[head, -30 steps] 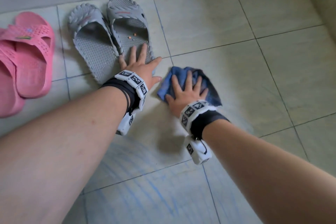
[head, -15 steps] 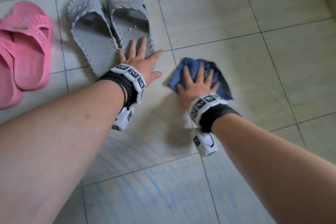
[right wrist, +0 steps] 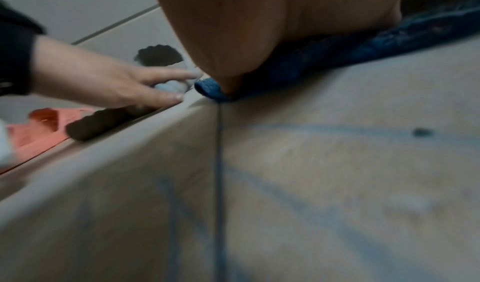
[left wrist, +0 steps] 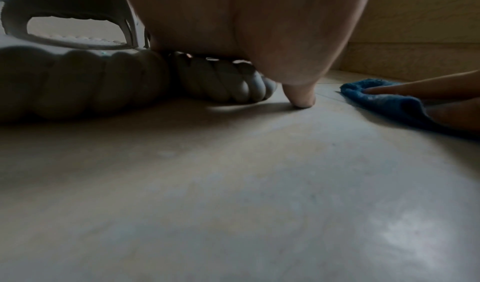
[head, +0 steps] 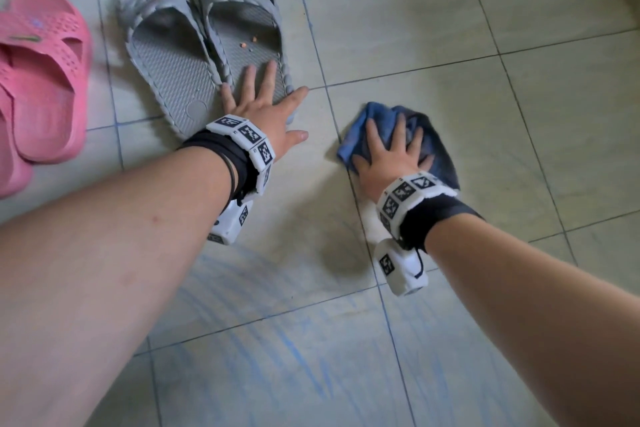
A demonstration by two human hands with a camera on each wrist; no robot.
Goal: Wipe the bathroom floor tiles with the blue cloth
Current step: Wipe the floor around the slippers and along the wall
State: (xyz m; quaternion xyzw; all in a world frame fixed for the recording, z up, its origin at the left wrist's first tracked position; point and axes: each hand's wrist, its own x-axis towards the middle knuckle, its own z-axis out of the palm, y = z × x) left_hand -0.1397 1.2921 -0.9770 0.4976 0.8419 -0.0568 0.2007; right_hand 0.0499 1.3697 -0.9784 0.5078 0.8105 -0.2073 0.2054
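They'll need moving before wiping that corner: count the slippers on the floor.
4. Two grey slippers lie side by side by the wall, the left hand resting on the right one. Two pink slippers overlap at the left edge, cut off; more may lie beyond.

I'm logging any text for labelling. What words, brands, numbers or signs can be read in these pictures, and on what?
No readable words or numbers.
Wrist bands on left hand and right hand: black-and-white square marker patterns, no letters.
Pink slipper: small greenish mark on the strap, too blurred to read.
Grey slipper: thin reddish streak on the strap, not legible.
Blue cloth and floor tiles: no text.
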